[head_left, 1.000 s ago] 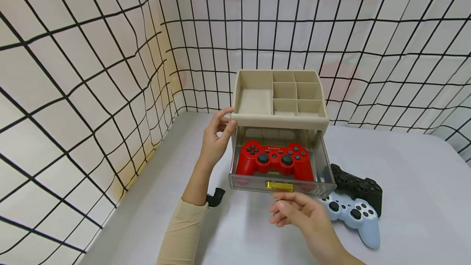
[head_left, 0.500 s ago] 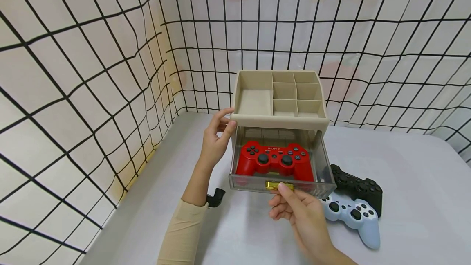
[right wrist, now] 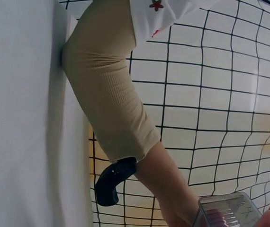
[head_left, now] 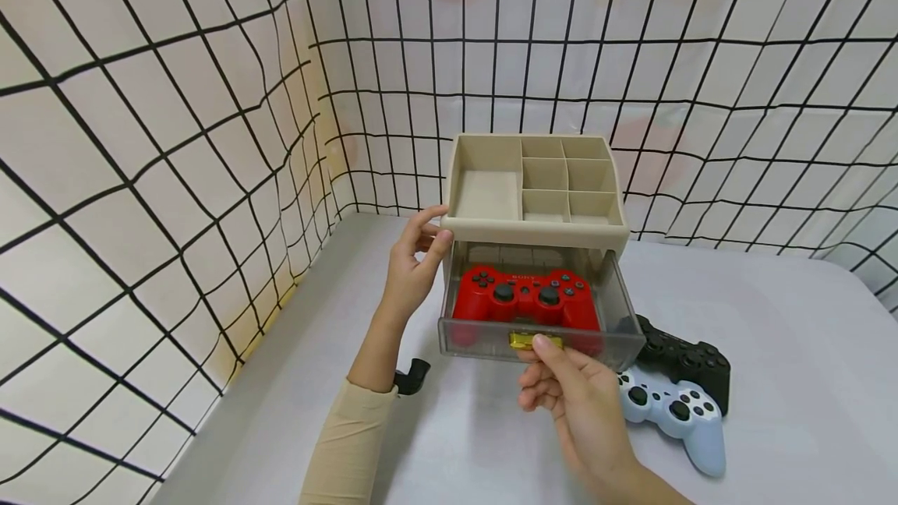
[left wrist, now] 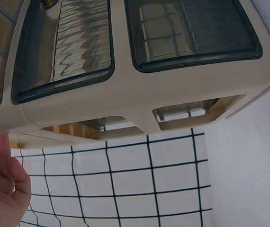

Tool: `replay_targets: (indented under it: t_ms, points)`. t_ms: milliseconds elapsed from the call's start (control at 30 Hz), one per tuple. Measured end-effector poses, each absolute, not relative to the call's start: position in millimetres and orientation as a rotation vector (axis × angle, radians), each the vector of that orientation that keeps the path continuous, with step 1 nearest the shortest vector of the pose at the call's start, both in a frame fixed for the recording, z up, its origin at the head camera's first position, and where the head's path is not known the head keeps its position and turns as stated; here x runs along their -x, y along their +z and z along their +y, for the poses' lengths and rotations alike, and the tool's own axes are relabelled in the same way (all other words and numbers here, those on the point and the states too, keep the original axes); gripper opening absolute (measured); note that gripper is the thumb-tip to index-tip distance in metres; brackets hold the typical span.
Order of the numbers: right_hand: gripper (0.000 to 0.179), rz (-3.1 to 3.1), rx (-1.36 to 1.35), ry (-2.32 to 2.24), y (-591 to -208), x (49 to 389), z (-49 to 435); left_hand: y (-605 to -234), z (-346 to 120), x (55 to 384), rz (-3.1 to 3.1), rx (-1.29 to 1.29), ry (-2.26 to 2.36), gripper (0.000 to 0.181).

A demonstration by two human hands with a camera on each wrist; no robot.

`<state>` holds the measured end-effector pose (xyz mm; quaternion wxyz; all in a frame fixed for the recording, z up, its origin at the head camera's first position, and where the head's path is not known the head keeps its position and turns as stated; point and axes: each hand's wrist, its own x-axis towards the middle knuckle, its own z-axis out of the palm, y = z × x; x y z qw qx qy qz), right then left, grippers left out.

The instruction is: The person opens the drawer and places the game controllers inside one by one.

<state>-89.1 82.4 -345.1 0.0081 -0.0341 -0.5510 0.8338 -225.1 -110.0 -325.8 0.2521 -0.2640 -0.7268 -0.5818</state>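
Observation:
A beige desk organizer (head_left: 535, 233) with a divided top stands at the middle. Its clear grey drawer (head_left: 456, 331) is pulled out, and a red game controller (head_left: 526, 298) lies inside. With thumb on top and fingers beneath, my right hand (head_left: 585, 407) pinches the drawer's gold handle (head_left: 525, 340). My left hand (head_left: 412, 267) holds the organizer's upper left edge, thumb at the front corner and fingers along the side. In the left wrist view, that hand (left wrist: 4, 182) touches the edge, beside further dark-rimmed drawers (left wrist: 192, 33) that are closed.
To the right, a black controller (head_left: 684, 357) and a light blue controller (head_left: 673, 411) lie close together on the white table (head_left: 793, 349). Black wire grid (head_left: 533, 61) encloses the back and left sides. A black curved piece (head_left: 412, 377) sits at my left wrist.
My right thumb has come up onto the gold handle. The drawer has slid slightly inward with the red controller in it. My left hand stays at the organizer's edge.

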Motion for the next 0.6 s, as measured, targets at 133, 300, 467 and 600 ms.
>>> replay_targets:
  t_ms: [133, 300, 467, 600]
  points:
    - [0.025, -1.703, 0.118, 2.629, -341.1, 91.9, 81.7, -324.5, -110.0, 224.0, -1.968, 0.725, -1.583, 0.032]
    - [0.024, -1.688, 0.087, 2.637, -339.0, 96.7, 80.1, -325.3, -109.9, 224.8, -1.963, 0.724, -1.588, 0.031]
    - [0.023, -1.685, 0.101, 2.639, -337.7, 102.7, 79.5, -325.2, -110.2, 225.2, -1.964, 0.724, -1.590, 0.031]
    - [0.024, -1.684, 0.088, 2.646, -337.4, 108.2, 79.9, -324.7, -110.4, 224.9, -1.970, 0.723, -1.593, 0.031]
